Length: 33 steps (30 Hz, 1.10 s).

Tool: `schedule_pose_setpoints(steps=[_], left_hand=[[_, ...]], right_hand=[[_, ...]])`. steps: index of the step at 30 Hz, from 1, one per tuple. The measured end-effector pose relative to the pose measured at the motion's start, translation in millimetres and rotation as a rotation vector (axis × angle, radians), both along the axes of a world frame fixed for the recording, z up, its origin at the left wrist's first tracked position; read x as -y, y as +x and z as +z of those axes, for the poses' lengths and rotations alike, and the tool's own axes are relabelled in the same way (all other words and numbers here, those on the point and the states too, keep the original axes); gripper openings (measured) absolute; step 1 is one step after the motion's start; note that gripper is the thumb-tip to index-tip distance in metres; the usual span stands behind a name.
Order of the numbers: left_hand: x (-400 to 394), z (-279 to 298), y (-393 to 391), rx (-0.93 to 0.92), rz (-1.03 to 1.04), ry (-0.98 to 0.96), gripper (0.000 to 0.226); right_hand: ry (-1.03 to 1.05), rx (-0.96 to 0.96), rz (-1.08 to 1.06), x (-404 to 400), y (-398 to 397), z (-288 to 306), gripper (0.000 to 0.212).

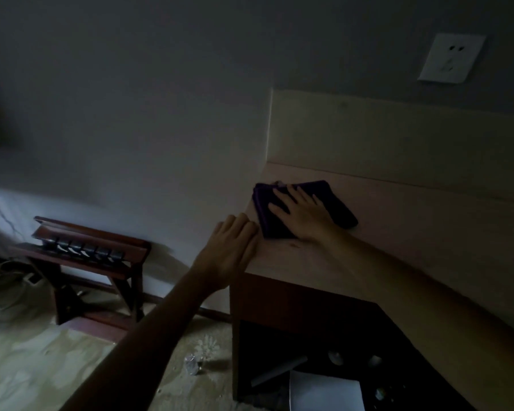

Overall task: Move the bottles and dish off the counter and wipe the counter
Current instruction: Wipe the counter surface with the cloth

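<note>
A folded dark purple cloth [336,204] lies at the far left corner of the pale wooden counter [413,232]. My right hand [301,213] lies flat on the cloth with its fingers spread, pressing it down. My left hand [230,249] rests on the counter's left edge just beside the cloth, its fingers bent over the rim. No bottles or dish stand on the visible counter top.
A pale backsplash [398,143] rises behind the counter, with a wall socket [451,59] above it. A dark wooden luggage rack [86,253] stands on the floor to the left. The open shelf [324,366] under the counter holds a white sheet and small dim objects.
</note>
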<state>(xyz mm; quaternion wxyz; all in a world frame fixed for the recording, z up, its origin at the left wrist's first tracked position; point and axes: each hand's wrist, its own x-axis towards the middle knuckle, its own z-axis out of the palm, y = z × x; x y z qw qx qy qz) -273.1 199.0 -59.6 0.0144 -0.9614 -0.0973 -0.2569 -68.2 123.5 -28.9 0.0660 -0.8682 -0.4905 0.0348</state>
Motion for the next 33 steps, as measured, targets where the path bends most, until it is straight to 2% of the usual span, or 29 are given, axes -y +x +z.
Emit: schedule_pose_setpoints(steps=[5,9,14,19,22,24,25,26,28,30,33], left_hand=[[-4.6,-5.5,3.1,0.034,0.046,-0.005,0.035],[-4.8,-4.6,4.3,0.042,0.059,-0.007,0.033],[0.7,-0.9,-1.6,0.019,0.125,-0.039,0.034],[11.2,3.1,-13.0,0.070,0.161,-0.243,0.045],[12.9,12.6,-14.5,0.156,0.224,-0.297,0.034],[16.3,18.3,-11.9,0.106,0.160,-0.252,0.022],[15.1,21.3,-10.0,0.068,0.107,-0.170,0.019],[15.6,27.3,-8.5,0.061,0.079,-0.192,0.023],[14.3,34.7,-3.9,0.093,0.111,-0.152,0.036],[12.0,32.2,0.6,0.101,0.144,-0.131,0.036],[7.7,18.6,-1.3,0.045,0.165,-0.164,0.033]], right_hand=[[-0.009,-0.006,-0.043,-86.5,50.9,3.3,0.067],[-0.003,0.002,-0.069,-114.4,62.5,3.4,0.067],[0.003,0.004,-0.029,-77.9,29.0,0.9,0.068],[0.023,0.040,0.085,5.2,-46.9,-0.2,0.065],[0.034,0.032,0.156,57.7,-85.4,-1.3,0.065],[0.048,0.055,0.181,74.7,-96.8,-3.4,0.067],[0.044,0.056,0.185,76.7,-96.9,-2.9,0.068],[0.033,0.046,0.190,75.2,-94.3,-1.9,0.070],[0.008,0.019,0.220,64.2,-84.2,0.0,0.074],[0.005,0.010,0.252,46.9,-67.7,0.1,0.076],[0.002,0.030,0.223,6.3,-34.1,-2.1,0.065]])
